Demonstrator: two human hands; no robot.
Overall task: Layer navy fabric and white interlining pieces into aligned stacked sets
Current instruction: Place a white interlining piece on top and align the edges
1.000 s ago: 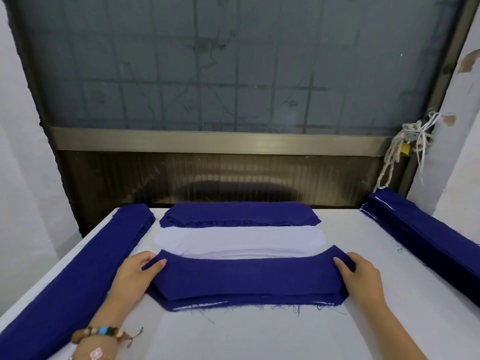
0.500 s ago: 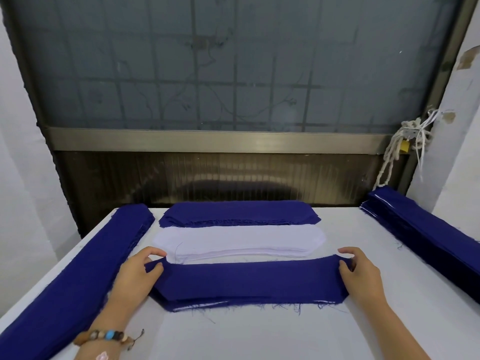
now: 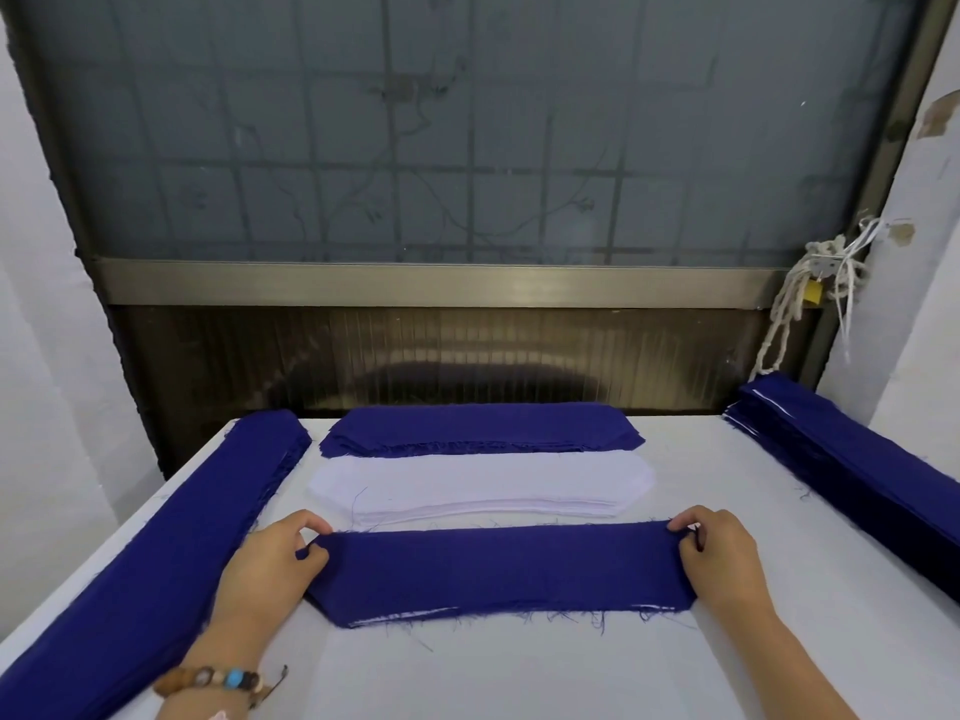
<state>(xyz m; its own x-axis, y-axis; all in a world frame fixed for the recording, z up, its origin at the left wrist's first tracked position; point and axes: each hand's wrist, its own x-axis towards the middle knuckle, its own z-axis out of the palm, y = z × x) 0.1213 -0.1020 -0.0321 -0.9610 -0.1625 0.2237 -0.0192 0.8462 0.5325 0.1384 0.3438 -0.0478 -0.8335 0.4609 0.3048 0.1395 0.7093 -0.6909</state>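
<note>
A navy fabric piece (image 3: 498,569) lies flat on top of a layered stack near the front of the white table (image 3: 519,678); white interlining edges peek out along the stack's front. My left hand (image 3: 270,569) pinches the piece's left end, and my right hand (image 3: 719,556) pinches its right end. Behind it lies a stack of white interlining pieces (image 3: 478,483), and farther back a stack of navy pieces (image 3: 478,428).
A long navy fabric pile (image 3: 156,553) runs along the table's left edge, and another navy pile (image 3: 852,470) along the right edge. A dark window and metal frame stand behind the table. A rope bundle (image 3: 810,288) hangs at the back right.
The navy piece, lifted and bowed a second ago, has been lowered and pulled flat onto the front stack. Both hands moved slightly nearer and now pinch its ends.
</note>
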